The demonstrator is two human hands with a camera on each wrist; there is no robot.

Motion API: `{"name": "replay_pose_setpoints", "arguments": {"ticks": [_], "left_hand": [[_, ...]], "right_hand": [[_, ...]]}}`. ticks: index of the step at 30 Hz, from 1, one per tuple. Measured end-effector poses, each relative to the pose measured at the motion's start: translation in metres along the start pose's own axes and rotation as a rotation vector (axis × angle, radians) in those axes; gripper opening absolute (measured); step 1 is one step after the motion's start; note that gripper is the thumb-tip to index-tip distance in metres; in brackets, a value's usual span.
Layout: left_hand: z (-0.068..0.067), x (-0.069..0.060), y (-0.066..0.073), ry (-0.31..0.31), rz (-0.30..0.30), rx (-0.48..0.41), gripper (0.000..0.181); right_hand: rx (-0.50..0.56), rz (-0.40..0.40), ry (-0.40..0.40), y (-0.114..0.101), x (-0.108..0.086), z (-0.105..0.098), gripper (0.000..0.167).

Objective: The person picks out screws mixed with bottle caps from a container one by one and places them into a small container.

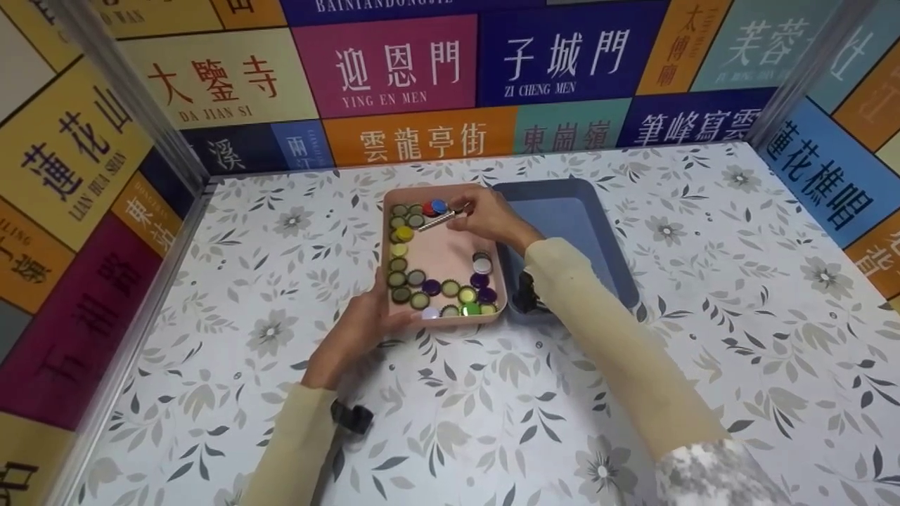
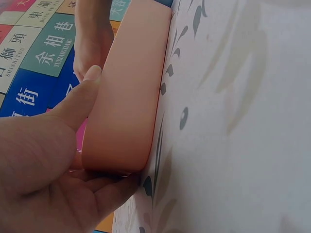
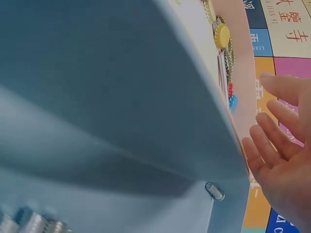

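My left hand [image 1: 365, 320] grips the front left corner of a pink tray [image 1: 450, 253]; the left wrist view shows its thumb along the rim and its fingers around the side wall. Bottle caps [image 1: 416, 279] line the tray's left, front and right inner sides. My right hand [image 1: 489, 219] is over the tray's back right part, its fingers spread apart in the right wrist view. Beside those fingers a thin silvery rod [image 1: 437, 218] slants between a yellow cap [image 1: 403, 234] and a red and blue pair of caps [image 1: 439, 206]. Whether fingertips touch the rod is unclear.
A blue tray [image 1: 562, 232] stands against the pink tray's right side, partly under my right forearm. Small silvery metal pieces [image 3: 35, 223] lie inside it, one alone near a corner. Lettered panels [image 1: 401, 63] wall the flower-patterned table [image 1: 274, 330] at the back and sides.
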State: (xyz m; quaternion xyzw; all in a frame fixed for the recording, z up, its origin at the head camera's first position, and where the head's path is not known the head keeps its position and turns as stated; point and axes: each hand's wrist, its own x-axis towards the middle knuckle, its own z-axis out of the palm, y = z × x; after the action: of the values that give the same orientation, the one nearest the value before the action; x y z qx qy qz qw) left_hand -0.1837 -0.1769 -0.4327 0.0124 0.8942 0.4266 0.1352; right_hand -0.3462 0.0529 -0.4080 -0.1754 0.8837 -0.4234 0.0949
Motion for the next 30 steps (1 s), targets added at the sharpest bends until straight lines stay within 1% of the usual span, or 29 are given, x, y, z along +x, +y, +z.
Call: {"name": "replay_pose_setpoints", "arguments": {"ticks": [4, 8, 11, 14, 17, 19, 23, 26, 30], "left_hand": [[0.000, 0.000, 0.001, 0.004, 0.007, -0.005, 0.106], [0.000, -0.001, 0.000, 0.006, 0.046, 0.049, 0.107], [-0.001, -0.002, 0.000, 0.001, 0.048, 0.075, 0.108], [0.000, -0.002, -0.001, 0.001, 0.026, 0.062, 0.108], [0.000, -0.002, -0.001, 0.012, 0.041, 0.071, 0.109], [0.000, -0.002, -0.001, 0.019, 0.055, 0.078, 0.108], [0.000, -0.002, -0.002, 0.016, 0.044, 0.057, 0.108], [0.000, -0.002, -0.001, 0.011, 0.028, 0.028, 0.108], [-0.001, -0.002, -0.001, 0.010, 0.029, 0.013, 0.109]], "right_hand": [[0.005, 0.019, -0.014, 0.002, 0.003, 0.000, 0.040], [0.008, 0.047, -0.014, 0.001, 0.007, -0.002, 0.040], [0.005, 0.075, -0.012, -0.001, 0.009, -0.003, 0.040], [-0.005, 0.104, -0.018, -0.003, 0.012, -0.004, 0.040], [-0.005, 0.130, -0.046, -0.007, 0.014, -0.004, 0.043], [-0.006, 0.133, -0.073, -0.010, 0.014, -0.003, 0.045], [-0.024, 0.129, -0.112, -0.015, 0.016, 0.000, 0.045], [-0.035, 0.142, -0.118, -0.017, 0.018, 0.000, 0.043], [-0.056, 0.171, -0.109, -0.020, 0.022, 0.001, 0.042]]}}
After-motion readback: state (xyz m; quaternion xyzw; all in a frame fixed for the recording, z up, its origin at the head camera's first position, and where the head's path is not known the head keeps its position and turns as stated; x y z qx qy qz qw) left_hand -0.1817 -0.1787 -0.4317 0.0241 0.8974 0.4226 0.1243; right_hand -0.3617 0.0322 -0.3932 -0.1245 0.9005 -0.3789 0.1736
